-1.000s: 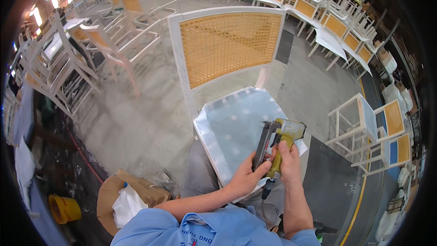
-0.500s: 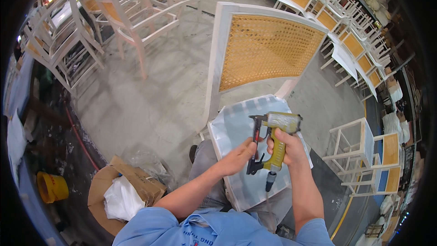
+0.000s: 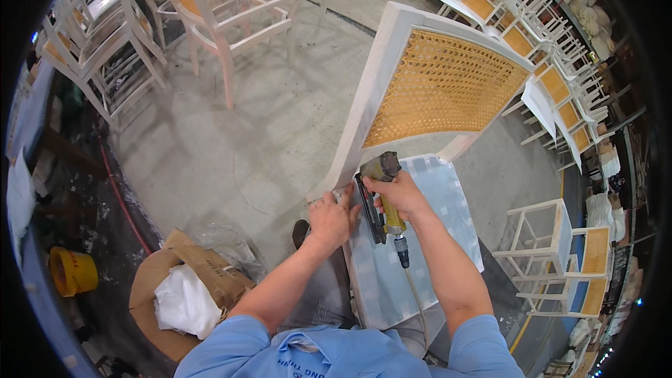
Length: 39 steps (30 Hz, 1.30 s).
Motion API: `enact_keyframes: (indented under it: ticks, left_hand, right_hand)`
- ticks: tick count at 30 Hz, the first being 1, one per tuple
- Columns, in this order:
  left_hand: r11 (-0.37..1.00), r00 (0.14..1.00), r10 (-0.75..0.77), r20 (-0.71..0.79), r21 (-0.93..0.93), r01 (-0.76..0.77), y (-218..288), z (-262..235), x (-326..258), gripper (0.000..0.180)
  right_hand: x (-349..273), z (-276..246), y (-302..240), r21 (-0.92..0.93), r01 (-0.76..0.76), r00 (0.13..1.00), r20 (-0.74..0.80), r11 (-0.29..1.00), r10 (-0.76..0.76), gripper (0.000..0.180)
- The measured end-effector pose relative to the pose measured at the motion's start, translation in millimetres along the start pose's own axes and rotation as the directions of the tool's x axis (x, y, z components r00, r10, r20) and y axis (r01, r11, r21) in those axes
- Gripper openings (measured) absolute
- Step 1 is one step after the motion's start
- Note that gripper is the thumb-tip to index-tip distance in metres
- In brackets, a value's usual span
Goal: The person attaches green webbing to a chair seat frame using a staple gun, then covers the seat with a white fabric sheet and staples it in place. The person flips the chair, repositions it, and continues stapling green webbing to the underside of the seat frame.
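Observation:
My right hand (image 3: 399, 197) is wrapped round the grip of a yellow and black air staple gun (image 3: 393, 217). A hose hangs from its lower end, and its dark nose is near the seat's back left corner. Beside that nose, my left hand (image 3: 332, 218) grips the seat edge of a chair at the foot of the left back post, its fingertips partly hidden. This pale wooden chair (image 3: 364, 87) has a woven cane back panel (image 3: 448, 84). Its seat (image 3: 420, 273) wears a light blue-white cover and rests over my lap.
A cardboard box (image 3: 150, 290) with white plastic inside stands at my left, near a yellow bucket (image 3: 73, 271) and a red hose (image 3: 122, 199). Unfinished armchairs (image 3: 227, 49) stand at the far left. Several cane-backed chairs line the far right; a stool-like frame (image 3: 539, 238) is nearer.
The staple gun has moved left toward the seat's back corner and turned. My left hand has left the gun and now grips the seat edge. The view has shifted slightly.

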State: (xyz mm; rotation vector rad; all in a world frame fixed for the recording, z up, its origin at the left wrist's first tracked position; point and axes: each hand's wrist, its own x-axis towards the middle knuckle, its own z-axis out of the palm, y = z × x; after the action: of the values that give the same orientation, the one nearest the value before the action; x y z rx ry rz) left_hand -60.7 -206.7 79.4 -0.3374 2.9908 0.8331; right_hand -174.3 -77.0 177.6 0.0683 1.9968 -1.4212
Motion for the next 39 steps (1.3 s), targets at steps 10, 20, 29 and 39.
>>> enact_keyframes:
  ticks: [10,20,29,39]
  left_hand:
    - [0.993,0.984,0.048,-0.170,-0.099,-0.065,6,-9,-15,0.057]
    - [0.922,0.921,0.382,-0.074,-0.042,-0.386,25,18,-5,0.073]
    - [0.929,0.930,0.366,-0.015,0.062,-0.365,25,29,8,0.084]
    - [0.925,0.926,0.376,-0.025,0.069,-0.373,20,33,7,0.086]
  right_hand:
    - [3,3,7,-0.096,0.000,1.000,-0.014,0.995,-0.001,0.025]
    - [1,-37,-1,-0.013,-0.012,0.991,-0.132,1.000,0.010,0.024]
    - [17,-33,2,-0.110,-0.046,0.997,-0.067,0.993,0.039,0.021]
    - [1,-86,5,-0.016,0.022,0.975,-0.221,1.000,-0.025,0.022]
